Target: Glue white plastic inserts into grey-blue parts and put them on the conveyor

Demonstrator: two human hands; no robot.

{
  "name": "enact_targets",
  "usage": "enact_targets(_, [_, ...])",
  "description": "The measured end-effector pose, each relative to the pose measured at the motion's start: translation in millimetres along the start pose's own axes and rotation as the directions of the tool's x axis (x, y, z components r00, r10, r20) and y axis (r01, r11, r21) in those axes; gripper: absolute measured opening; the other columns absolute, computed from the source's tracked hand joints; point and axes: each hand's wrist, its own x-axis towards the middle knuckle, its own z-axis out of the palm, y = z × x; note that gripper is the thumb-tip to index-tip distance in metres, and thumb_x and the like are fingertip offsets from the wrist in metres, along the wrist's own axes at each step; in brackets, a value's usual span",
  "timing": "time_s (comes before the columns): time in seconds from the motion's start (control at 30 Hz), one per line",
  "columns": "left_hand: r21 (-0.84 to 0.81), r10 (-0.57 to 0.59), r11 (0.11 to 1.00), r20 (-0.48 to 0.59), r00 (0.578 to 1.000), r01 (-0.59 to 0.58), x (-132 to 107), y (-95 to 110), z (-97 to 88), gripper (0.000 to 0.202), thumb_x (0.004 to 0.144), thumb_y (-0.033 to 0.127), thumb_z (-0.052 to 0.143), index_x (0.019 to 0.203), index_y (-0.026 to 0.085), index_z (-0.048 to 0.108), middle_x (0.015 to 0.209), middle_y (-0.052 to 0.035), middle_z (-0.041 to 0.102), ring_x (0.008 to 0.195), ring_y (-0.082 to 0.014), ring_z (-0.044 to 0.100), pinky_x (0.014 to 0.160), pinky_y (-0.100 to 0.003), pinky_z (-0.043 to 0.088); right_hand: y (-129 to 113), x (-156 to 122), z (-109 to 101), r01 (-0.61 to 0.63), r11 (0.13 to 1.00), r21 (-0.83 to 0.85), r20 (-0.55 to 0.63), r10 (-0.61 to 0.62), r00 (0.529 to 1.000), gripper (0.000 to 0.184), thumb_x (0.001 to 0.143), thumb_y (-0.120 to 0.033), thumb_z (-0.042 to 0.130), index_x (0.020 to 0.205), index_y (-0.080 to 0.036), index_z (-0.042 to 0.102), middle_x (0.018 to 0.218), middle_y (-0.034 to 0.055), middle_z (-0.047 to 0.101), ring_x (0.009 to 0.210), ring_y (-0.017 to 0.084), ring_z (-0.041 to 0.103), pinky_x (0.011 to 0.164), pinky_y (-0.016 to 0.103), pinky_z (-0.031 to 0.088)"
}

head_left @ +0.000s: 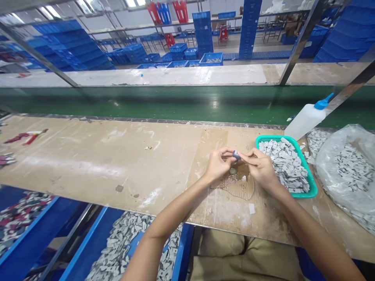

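Between my two hands is a small dark grey block-like piece [236, 155] with a light patch on its upper side. My left hand [220, 163] pinches it from the left with thumb and fingers. The fingertips of my right hand [260, 166] press together at its right side; whatever they pinch there is too small to name. Just below the hands, a small round metallic disc [233, 171] rests on a worn cardboard patch [240, 189]. Right of my right hand stands a green basket [313, 187] heaped with small light grey plastic pieces [285, 162].
A white squeeze bottle [304, 119] with a blue nozzle leans behind the basket. A clear plastic bag [331, 146] of grey pieces lies at right. Blue bins [88, 238] of pieces stand below the table's front edge. A green conveyor belt [175, 103] runs behind the table.
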Motion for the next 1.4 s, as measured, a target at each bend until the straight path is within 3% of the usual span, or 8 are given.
enact_targets(0.23, [-0.012, -0.107, 0.994, 0.023, 0.994, 0.108, 1, -2, 3.0, 0.015, 0.072, 0.008, 0.067, 0.086, 0.011, 0.066, 0.072, -0.0061, 0.072, 0.064, -0.0128, 0.067, 0.059, -0.019, 0.049, 2, 0, 2, -0.124, 0.992, -0.009, 0.1, 0.124, 0.987, 0.031, 0.092, -0.022, 0.049, 0.1, -0.024, 0.08, 0.074, 0.0044, 0.058, 0.07, 0.016, 0.056, 0.065, 0.028, 0.048])
enact_targets(0.33, [-0.084, -0.154, 0.983, 0.093, 0.984, 0.162, 5, -2, -0.2, 0.035, 0.071, 0.017, 0.076, 0.103, 0.012, 0.063, 0.069, -0.0042, 0.069, 0.061, -0.0146, 0.066, 0.058, -0.021, 0.05, 3, 3, -5, -0.181, 0.981, -0.066, 0.143, 0.188, 0.972, 0.032, 0.091, -0.023, 0.05, 0.108, -0.025, 0.077, 0.092, 0.008, 0.064, 0.085, 0.02, 0.062, 0.076, 0.032, 0.051])
enact_targets(0.43, [-0.255, -0.2, 0.935, 0.197, 0.96, 0.248, 12, 1, -12.1, 0.062, 0.07, 0.021, 0.078, 0.127, 0.019, 0.052, 0.08, -0.0041, 0.07, 0.069, -0.0187, 0.07, 0.069, -0.03, 0.056, 4, 9, -21, -0.212, 0.973, -0.093, 0.014, 0.214, 0.977, 0.035, 0.093, -0.032, 0.05, 0.12, -0.026, 0.072, 0.115, 0.0107, 0.063, 0.106, 0.024, 0.061, 0.081, 0.035, 0.052])
enact_targets(0.5, [-0.37, -0.238, 0.878, 0.211, 0.948, 0.303, 19, 3, -22.7, 0.056, 0.071, 0.012, 0.072, 0.124, 0.019, 0.054, 0.086, -0.0043, 0.069, 0.076, -0.0177, 0.07, 0.077, -0.031, 0.058, 9, 12, -36, -0.242, 0.96, -0.14, -0.085, 0.232, 0.969, 0.036, 0.094, -0.033, 0.048, 0.121, -0.026, 0.071, 0.115, 0.01, 0.065, 0.104, 0.025, 0.061, 0.079, 0.035, 0.052])
enact_targets(0.8, [-0.508, -0.375, 0.792, 0.031, 0.926, 0.338, 37, -2, -42.2, 0.046, 0.07, -0.004, 0.05, 0.11, 0.017, 0.058, 0.078, -0.0026, 0.064, 0.067, -0.0105, 0.064, 0.072, -0.02, 0.056, 48, 2, -71, -0.294, 0.798, -0.526, 0.078, 0.389, 0.918, 0.03, 0.081, -0.014, 0.058, 0.104, -0.016, 0.077, 0.096, 0.0133, 0.065, 0.096, 0.029, 0.063, 0.089, 0.041, 0.05])
enact_targets(0.93, [-0.411, -0.276, 0.891, -0.15, 0.949, 0.195, 67, -1, -42.3, 0.032, 0.084, 0.006, 0.055, 0.116, 0.013, 0.056, 0.086, -0.0067, 0.066, 0.075, -0.0138, 0.068, 0.083, -0.028, 0.058, 43, -3, -71, -0.264, 0.821, -0.506, 0.152, 0.386, 0.91, 0.031, 0.082, -0.021, 0.063, 0.11, -0.016, 0.074, 0.104, 0.0116, 0.062, 0.103, 0.028, 0.061, 0.094, 0.039, 0.048])
enact_targets(1.17, [-0.308, -0.159, 0.95, -0.315, 0.936, 0.058, 151, 2, -42.2, 0.055, 0.087, 0.004, 0.054, 0.138, 0.016, 0.04, 0.1, -0.0067, 0.066, 0.09, -0.0104, 0.068, 0.094, -0.024, 0.053, 27, 0, -48, -0.232, 0.712, -0.663, 0.026, 0.332, 0.943, 0.039, 0.09, -0.019, 0.051, 0.126, -0.012, 0.065, 0.102, 0.0153, 0.061, 0.098, 0.03, 0.059, 0.088, 0.039, 0.045])
enact_targets(1.4, [-0.046, -0.079, 0.997, -0.356, 0.931, 0.067, 166, -20, -48.6, 0.049, 0.081, 0.0, 0.051, 0.129, 0.011, 0.051, 0.117, -0.0157, 0.064, 0.104, -0.0158, 0.066, 0.099, -0.031, 0.05, 28, 6, -41, -0.222, 0.688, -0.691, 0.017, 0.323, 0.946, 0.03, 0.088, -0.014, 0.052, 0.111, -0.015, 0.071, 0.094, 0.0145, 0.061, 0.087, 0.028, 0.061, 0.075, 0.034, 0.044])
